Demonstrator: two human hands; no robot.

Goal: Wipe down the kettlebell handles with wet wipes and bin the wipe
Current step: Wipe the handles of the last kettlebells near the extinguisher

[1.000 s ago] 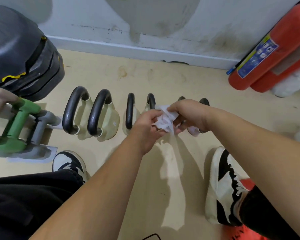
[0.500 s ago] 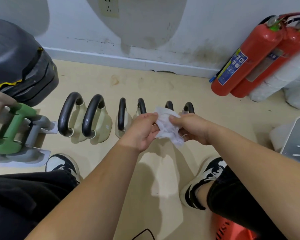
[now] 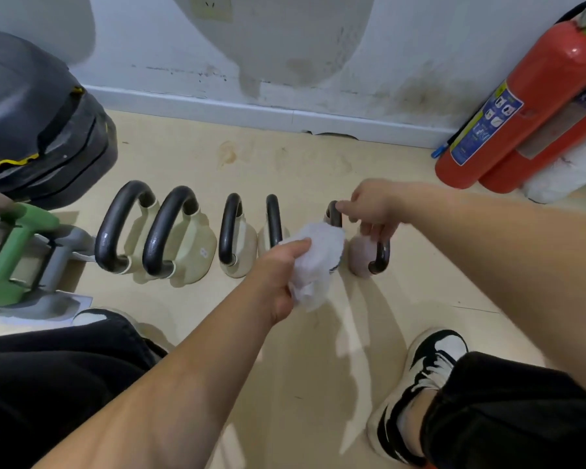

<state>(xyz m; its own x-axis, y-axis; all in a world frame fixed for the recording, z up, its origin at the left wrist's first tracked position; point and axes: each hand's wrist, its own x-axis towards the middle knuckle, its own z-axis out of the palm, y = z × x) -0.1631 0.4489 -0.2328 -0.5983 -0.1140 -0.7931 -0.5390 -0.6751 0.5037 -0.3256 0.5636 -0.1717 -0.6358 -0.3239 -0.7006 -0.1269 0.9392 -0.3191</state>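
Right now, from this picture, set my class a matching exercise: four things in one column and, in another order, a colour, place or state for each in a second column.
Column one:
1 wipe
2 fire extinguisher
3 dumbbell
4 right hand

Column two:
A green, far left
B red, leaning at far right
C gripping the handle of the pink kettlebell
D white, crumpled in the left hand

Pairs: 1-D; 2-B; 3-A; 4-C

Far side: we see bare floor (image 3: 278,157) between the kettlebell row (image 3: 190,245) and the wall (image 3: 318,45).
Left end: dumbbells (image 3: 14,245) crowd the row.
Right end: we find the fire extinguisher (image 3: 528,106) well apart from the row.
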